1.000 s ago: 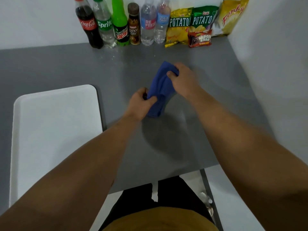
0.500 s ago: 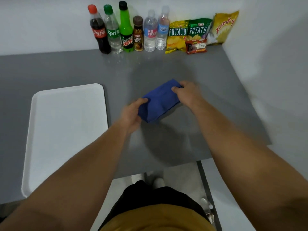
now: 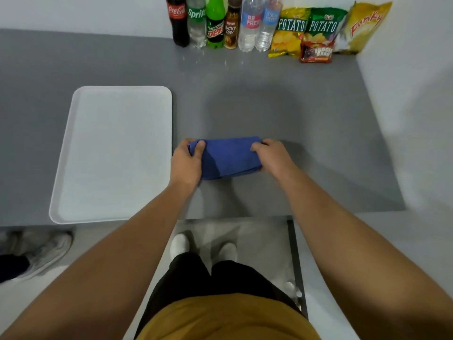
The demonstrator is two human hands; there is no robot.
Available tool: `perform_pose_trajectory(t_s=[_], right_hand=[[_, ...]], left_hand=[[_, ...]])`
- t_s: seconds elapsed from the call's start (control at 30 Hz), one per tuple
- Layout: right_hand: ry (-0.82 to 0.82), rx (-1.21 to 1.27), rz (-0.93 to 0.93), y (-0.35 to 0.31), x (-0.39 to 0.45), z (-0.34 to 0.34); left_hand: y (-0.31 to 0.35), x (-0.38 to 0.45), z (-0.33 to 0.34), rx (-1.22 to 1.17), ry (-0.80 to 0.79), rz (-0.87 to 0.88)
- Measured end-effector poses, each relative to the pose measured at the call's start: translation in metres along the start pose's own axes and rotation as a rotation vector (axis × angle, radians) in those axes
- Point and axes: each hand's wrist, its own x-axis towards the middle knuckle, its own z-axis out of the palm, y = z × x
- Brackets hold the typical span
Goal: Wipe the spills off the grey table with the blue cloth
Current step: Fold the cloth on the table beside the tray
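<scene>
both hands are gripping the folded blue cloth, one at each short end. the left hand is pinching its end with the thumb on top and the other fingers tucked under or behind the fold. the right hand is closing on the opposite end, fingers curling over the edge. the cloth is lying between the two grips on the grey table, its long axis running hand to hand, left to right; whether its underside is fully touching the surface is not resolvable.

the spills, faint pale droplets, are sitting well beyond the grip, away from the body, near the foot of the bottles. judgement: the wipe is calling for a forward reach, either hand about equally placed. a white tray is lying just outside the left hand.

hard to make out: the extent of the droplets, and the fingertips under the cloth.
</scene>
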Motion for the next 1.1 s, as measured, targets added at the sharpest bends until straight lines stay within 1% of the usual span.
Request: perform_pose_trajectory(t_s=[0.23,0.33,0.4,0.5,0.67,0.73,0.87,0.97,1.1], right_hand=[[0.009,0.059,-0.016,0.003,-0.029,0.054],[0.041,0.056,-0.033,0.001,-0.044,0.081],[0.06,0.05,-0.032,0.002,-0.054,0.096],[0.061,0.088,0.005,0.004,-0.067,0.113],[0.068,0.132,0.016,0.004,-0.086,0.138],[0.059,0.147,0.018,0.005,-0.094,0.148],[0.002,0.133,0.025,0.005,-0.109,0.167],[-0.013,0.083,0.021,0.006,-0.115,0.178],[-0.012,0.018,-0.022,0.002,-0.118,0.188]], left_hand=[[-0.026,-0.008,-0.06,0.052,0.007,0.045],[-0.039,-0.005,-0.088,0.095,-0.011,0.078],[-0.046,0.003,-0.104,0.141,-0.078,0.084],[-0.053,0.02,-0.126,0.264,-0.251,0.08],[-0.061,0.043,-0.163,0.312,-0.456,0.055],[-0.064,0.05,-0.176,0.327,-0.541,0.007],[-0.075,0.059,-0.197,0.267,-0.712,-0.125],[-0.081,0.065,-0.209,0.289,-0.803,-0.174],[-0.083,0.073,-0.224,0.315,-0.856,-0.21]])
